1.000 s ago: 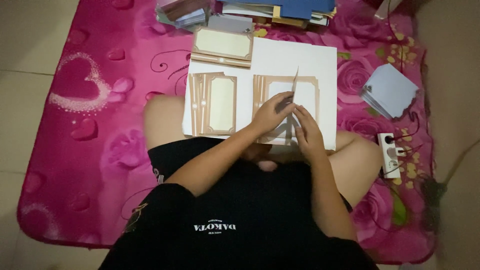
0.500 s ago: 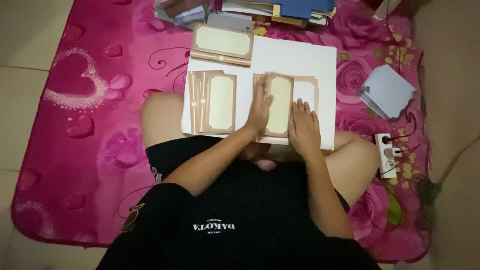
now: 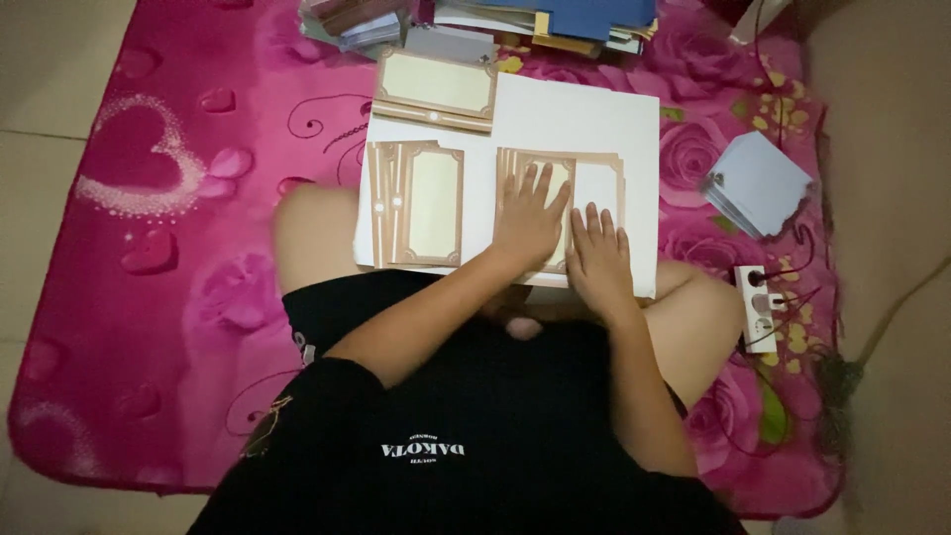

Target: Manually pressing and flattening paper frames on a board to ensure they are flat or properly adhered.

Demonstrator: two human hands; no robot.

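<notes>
I sit cross-legged with a white board (image 3: 594, 119) across my lap. On its right half lies a stack of brown-bordered cream cards (image 3: 599, 188). My left hand (image 3: 530, 218) lies flat on that stack with fingers spread. My right hand (image 3: 597, 258) presses flat on the stack's lower right part, fingers apart. Neither hand grips anything. A second stack of the same cards (image 3: 416, 203) lies on the left half of the board. A third stack (image 3: 436, 89) rests at the board's far left corner.
A pink rose-patterned mattress (image 3: 178, 198) lies under me. Piles of paper and blue sheets (image 3: 535, 18) sit at its far edge. A pale blue card stack (image 3: 758, 183) lies to the right, with a white power strip (image 3: 758, 307) and cables beside my right knee.
A second ago my hands held a card lifted on edge above the right stack. The card now lies flat and both hands press on it.
</notes>
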